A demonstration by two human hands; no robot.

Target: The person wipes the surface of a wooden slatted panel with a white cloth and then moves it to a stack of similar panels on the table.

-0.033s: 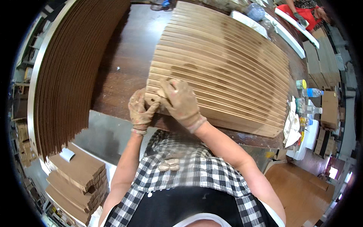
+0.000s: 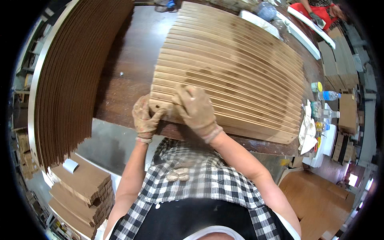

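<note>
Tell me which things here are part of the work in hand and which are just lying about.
In hand:
fanned cardboard sheets
left hand, gloved, gripping the near corner
right hand, gloved, pressing on top

Lying about:
upright cardboard stack
flat cardboard bundles
water bottle
white cloth

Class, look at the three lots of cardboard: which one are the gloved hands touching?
The fanned spread of light cardboard sheets on the table, under the left hand and right hand; the dark stack and bundles lie untouched.
</note>
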